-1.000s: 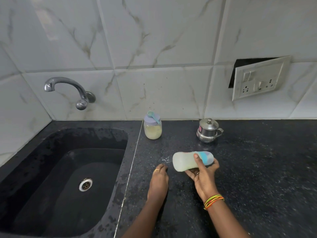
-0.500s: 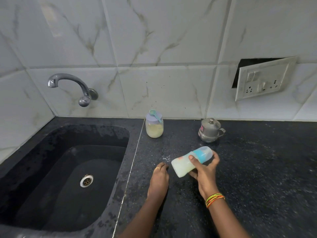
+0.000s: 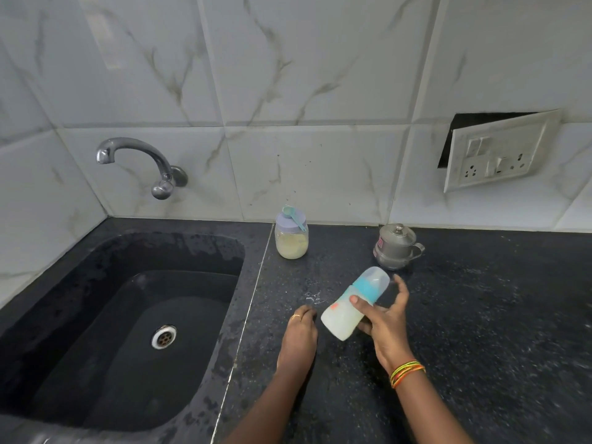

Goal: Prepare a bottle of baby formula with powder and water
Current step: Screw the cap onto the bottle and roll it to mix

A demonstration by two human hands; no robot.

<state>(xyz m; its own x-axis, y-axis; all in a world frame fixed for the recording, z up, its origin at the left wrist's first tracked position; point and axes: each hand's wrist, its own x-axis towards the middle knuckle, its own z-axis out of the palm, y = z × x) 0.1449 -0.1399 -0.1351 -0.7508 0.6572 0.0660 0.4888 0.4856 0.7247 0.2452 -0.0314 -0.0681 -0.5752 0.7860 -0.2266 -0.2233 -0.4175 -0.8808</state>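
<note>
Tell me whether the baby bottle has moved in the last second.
Yes. In the right hand, the baby bottle swung from lying sideways to capped end tilted up toward the steel pot.

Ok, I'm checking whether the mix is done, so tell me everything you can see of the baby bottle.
The baby bottle is translucent plastic with a blue collar, a clear domed cap and a small red mark on its side. Its body looks full of cloudy whitish liquid. It is tilted, cap pointing up and away, held in the right hand, whose thumb lies across its front.
</note>
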